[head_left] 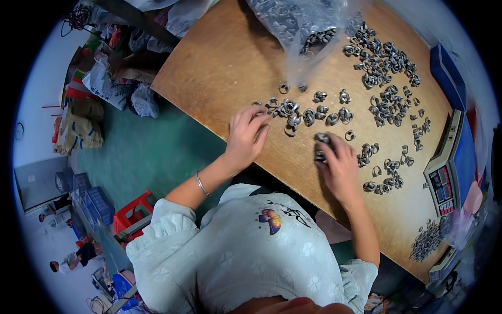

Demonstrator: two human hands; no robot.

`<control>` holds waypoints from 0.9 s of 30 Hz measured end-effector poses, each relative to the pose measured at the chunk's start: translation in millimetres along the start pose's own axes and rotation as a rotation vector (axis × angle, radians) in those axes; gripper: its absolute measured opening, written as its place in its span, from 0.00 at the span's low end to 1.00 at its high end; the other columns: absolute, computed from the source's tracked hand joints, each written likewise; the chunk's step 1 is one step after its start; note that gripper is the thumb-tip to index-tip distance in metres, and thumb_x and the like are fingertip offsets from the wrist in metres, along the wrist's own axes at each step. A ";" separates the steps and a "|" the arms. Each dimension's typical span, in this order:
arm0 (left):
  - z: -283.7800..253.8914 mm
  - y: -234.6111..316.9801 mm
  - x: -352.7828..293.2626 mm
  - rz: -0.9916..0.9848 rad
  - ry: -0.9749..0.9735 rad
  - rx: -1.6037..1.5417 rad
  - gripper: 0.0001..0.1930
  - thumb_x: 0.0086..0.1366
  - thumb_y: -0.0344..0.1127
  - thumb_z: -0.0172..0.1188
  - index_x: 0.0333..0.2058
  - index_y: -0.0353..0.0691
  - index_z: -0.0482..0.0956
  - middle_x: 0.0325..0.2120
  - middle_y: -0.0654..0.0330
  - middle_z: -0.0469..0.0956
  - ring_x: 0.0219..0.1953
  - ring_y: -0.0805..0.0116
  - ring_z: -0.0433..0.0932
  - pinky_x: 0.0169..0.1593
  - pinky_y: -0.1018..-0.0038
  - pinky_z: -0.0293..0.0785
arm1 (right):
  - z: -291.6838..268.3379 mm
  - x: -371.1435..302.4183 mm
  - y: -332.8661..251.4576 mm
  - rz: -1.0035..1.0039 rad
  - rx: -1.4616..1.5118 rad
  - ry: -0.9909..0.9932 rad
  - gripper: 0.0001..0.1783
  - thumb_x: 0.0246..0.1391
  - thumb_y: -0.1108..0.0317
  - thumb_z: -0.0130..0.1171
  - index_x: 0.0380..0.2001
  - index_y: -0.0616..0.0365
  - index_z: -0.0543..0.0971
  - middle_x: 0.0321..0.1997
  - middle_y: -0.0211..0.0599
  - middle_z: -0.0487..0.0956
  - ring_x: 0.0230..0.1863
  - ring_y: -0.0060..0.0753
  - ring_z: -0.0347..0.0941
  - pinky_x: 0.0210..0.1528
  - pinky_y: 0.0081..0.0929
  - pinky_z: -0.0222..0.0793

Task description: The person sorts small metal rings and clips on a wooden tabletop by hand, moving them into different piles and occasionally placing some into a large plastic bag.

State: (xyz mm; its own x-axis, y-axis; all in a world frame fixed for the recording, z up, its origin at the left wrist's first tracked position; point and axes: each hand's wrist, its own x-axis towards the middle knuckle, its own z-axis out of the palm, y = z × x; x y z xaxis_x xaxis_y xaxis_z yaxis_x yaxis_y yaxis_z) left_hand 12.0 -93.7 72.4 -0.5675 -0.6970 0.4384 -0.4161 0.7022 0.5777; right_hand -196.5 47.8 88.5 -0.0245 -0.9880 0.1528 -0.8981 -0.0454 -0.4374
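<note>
Grey metal rings [288, 108] lie in a loose cluster on the wooden table, in front of my hands. My left hand [244, 135] is at the table's near edge, its fingers apart and their tips touching the rings at the cluster's left end. To the right, my right hand [341, 165] has its fingers bent around a small clump of dark rings [321, 141]. This hand is slightly blurred, and its fingers hide part of the clump. A single ring [350, 135] lies just beyond it.
A clear plastic bag [308, 26] of rings stands at the far side. More ring piles [387, 60] spread along the right, with a heap of smaller pieces [428, 240] near the front. A digital scale [443, 183] borders the table. A red stool [133, 212] stands on the floor left.
</note>
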 end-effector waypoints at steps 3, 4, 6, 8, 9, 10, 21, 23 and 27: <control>-2.0 3.9 19.7 -0.025 -0.036 0.154 0.13 0.50 0.25 0.63 0.37 0.37 0.76 0.43 0.54 0.72 0.46 0.53 0.70 0.49 0.64 0.64 | 4.3 -9.9 20.0 0.149 0.003 0.160 0.22 0.39 0.74 0.64 0.42 0.59 0.72 0.52 0.47 0.68 0.54 0.50 0.64 0.52 0.39 0.60; -0.9 -7.2 18.2 0.040 -0.115 0.206 0.17 0.52 0.25 0.62 0.43 0.37 0.75 0.44 0.53 0.72 0.46 0.54 0.70 0.49 0.66 0.65 | 3.7 -9.6 19.8 0.203 -0.028 0.186 0.22 0.40 0.74 0.63 0.42 0.60 0.72 0.53 0.48 0.67 0.55 0.51 0.63 0.53 0.40 0.59; 0.0 -32.2 14.8 0.007 -0.154 0.076 0.19 0.53 0.24 0.60 0.45 0.37 0.73 0.46 0.51 0.71 0.48 0.54 0.70 0.50 0.67 0.66 | 2.0 -7.3 17.9 0.309 -0.082 0.240 0.21 0.41 0.75 0.61 0.43 0.61 0.72 0.53 0.51 0.66 0.56 0.53 0.61 0.54 0.42 0.58; -0.8 -40.3 15.4 -0.070 -0.140 -0.078 0.19 0.53 0.22 0.58 0.47 0.37 0.72 0.47 0.51 0.70 0.50 0.55 0.70 0.50 0.68 0.67 | 2.0 7.1 6.4 0.235 -0.154 0.287 0.22 0.43 0.75 0.59 0.45 0.61 0.71 0.55 0.52 0.65 0.58 0.55 0.59 0.55 0.46 0.56; -3.6 -38.9 18.6 -0.133 -0.105 -0.165 0.19 0.54 0.22 0.58 0.46 0.36 0.72 0.48 0.50 0.70 0.51 0.56 0.70 0.51 0.69 0.67 | 4.1 16.3 0.8 0.199 -0.190 0.310 0.22 0.44 0.75 0.58 0.46 0.61 0.71 0.56 0.53 0.65 0.59 0.56 0.58 0.56 0.48 0.55; -7.0 -37.4 20.1 -0.197 -0.070 -0.247 0.19 0.54 0.21 0.57 0.46 0.36 0.72 0.49 0.50 0.70 0.51 0.56 0.69 0.51 0.70 0.67 | 10.5 24.0 -1.4 0.193 -0.227 0.258 0.24 0.47 0.74 0.56 0.50 0.61 0.68 0.58 0.54 0.63 0.61 0.59 0.55 0.58 0.54 0.52; -0.3 -6.6 21.2 0.196 -0.402 0.084 0.18 0.53 0.36 0.62 0.44 0.43 0.74 0.54 0.59 0.67 0.61 0.53 0.60 0.63 0.41 0.42 | 38.9 20.9 -20.9 -0.059 0.035 0.146 0.21 0.43 0.77 0.55 0.45 0.60 0.75 0.48 0.45 0.71 0.52 0.47 0.67 0.51 0.40 0.62; -3.8 -20.3 27.1 0.186 -0.382 0.107 0.16 0.54 0.34 0.62 0.42 0.42 0.74 0.52 0.59 0.69 0.60 0.54 0.61 0.63 0.41 0.42 | 37.6 11.4 -13.6 0.010 0.079 0.246 0.19 0.43 0.80 0.56 0.43 0.61 0.75 0.44 0.43 0.73 0.47 0.44 0.70 0.45 0.35 0.65; 1.0 -33.6 33.5 0.136 -0.261 0.044 0.12 0.56 0.27 0.57 0.41 0.40 0.72 0.49 0.58 0.70 0.55 0.57 0.66 0.60 0.41 0.49 | 29.4 10.1 -8.2 0.201 0.148 0.496 0.20 0.43 0.85 0.55 0.43 0.63 0.74 0.43 0.47 0.72 0.43 0.47 0.69 0.44 0.36 0.66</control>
State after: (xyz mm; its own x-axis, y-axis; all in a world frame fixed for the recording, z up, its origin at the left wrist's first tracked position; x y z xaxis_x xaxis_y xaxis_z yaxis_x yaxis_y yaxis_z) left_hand 6.3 -140.6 67.0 -0.7815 -0.5389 0.3144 -0.3510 0.7964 0.4925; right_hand -176.5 33.9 67.5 -0.4248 -0.7931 0.4364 -0.7839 0.0812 -0.6156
